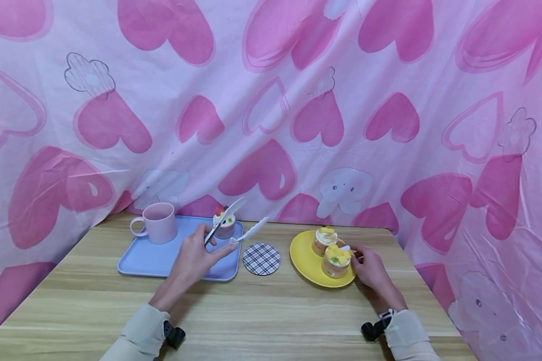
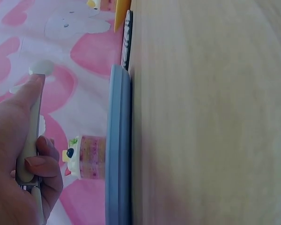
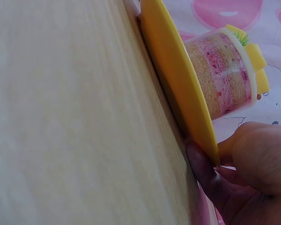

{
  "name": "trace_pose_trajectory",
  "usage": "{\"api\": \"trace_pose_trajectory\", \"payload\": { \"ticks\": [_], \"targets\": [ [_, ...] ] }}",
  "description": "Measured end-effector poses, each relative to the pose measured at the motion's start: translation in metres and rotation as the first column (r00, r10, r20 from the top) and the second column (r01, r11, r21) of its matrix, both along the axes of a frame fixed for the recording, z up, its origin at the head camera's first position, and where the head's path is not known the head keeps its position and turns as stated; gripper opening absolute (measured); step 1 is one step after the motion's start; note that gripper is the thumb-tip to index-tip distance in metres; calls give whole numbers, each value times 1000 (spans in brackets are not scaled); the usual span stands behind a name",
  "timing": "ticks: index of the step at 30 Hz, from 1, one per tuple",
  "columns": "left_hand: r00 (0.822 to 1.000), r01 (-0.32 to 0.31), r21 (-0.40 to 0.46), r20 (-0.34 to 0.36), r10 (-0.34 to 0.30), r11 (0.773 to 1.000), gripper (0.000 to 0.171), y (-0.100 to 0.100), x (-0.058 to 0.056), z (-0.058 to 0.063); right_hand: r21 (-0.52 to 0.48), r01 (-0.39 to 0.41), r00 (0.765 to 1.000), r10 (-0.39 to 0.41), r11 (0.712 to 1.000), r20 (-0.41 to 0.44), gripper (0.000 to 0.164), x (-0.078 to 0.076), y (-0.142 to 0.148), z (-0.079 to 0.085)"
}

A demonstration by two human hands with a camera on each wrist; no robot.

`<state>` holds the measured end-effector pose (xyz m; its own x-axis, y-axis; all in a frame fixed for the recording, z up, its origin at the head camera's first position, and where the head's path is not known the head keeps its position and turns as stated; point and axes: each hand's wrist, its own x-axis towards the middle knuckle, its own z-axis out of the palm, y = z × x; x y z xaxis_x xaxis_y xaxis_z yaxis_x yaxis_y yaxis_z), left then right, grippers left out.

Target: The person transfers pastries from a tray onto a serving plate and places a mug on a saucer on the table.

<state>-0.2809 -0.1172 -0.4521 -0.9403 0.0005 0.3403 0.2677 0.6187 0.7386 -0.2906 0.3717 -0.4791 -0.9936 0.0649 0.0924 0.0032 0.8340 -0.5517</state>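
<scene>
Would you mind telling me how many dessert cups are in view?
3: one berry-topped cup at the far right of the blue tray, plus a rear cup and a front cup on the yellow plate.

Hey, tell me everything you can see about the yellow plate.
The yellow plate is plain, rounded and smooth, perhaps plastic or ceramic. It is on the right side of the wooden table, apart from the checked coaster to its left. Two cake cups stand on it. The right hand grips its right edge; whether that edge is lifted is hard to tell.
</scene>
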Motion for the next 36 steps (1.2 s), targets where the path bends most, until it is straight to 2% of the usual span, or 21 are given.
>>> {"api": "trace_pose_trajectory", "payload": {
  "ticks": [5,16,36],
  "targets": [
    [1000,-22,6,-19,22,1000,71,-4,-1,0,0,0,1000,0,1000,3,42,0,0,-1],
    [997,-70,-6,-13,70,998,76,-13,-4,0,7,8,1000,-8,1000,4,42,0,1,-3],
    [989,-139,-39,53,141,990,74,-28,-8,-1,3,8,1000,-8,1000,3,42,-1,1,-3]
  ]
}}
